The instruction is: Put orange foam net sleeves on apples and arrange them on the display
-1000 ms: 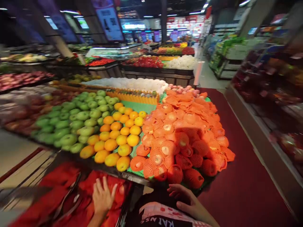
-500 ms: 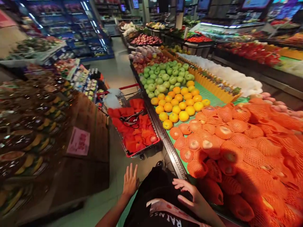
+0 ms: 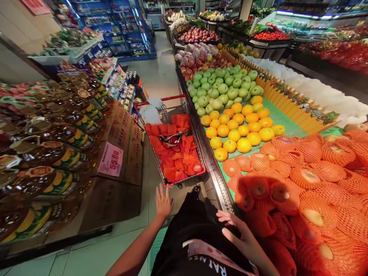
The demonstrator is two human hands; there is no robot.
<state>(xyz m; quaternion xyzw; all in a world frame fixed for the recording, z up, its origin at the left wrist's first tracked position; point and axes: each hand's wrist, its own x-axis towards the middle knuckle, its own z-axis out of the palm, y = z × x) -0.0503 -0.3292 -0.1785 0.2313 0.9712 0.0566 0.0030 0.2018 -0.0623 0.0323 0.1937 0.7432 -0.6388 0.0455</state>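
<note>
My left hand (image 3: 163,203) reaches forward with fingers spread and holds nothing. Just beyond it stands a shopping cart (image 3: 204,171) with a red rim, loaded with orange foam nets (image 3: 178,151), and one bare reddish fruit (image 3: 198,168) shows in its near right corner. A dark, strap-like item (image 3: 173,140) lies on top of the nets. My right hand (image 3: 234,227) hovers by my body, fingers apart and slightly bent, with nothing in it. To its right, fruit in orange foam nets (image 3: 309,178) is heaped on the produce stand.
Oranges (image 3: 244,145) and green apples (image 3: 220,85) lie farther along the stand, whose metal edge (image 3: 222,189) runs beside the cart. At left, large oil bottles (image 3: 61,184) are stacked by cardboard boxes (image 3: 126,142) with a pink price sign (image 3: 110,159). An aisle floor (image 3: 164,67) continues ahead.
The view has swung a little left, so the cart, stand and fruit now appear farther right. Both hands stay spread and hold nothing, in nearly the same pose.
</note>
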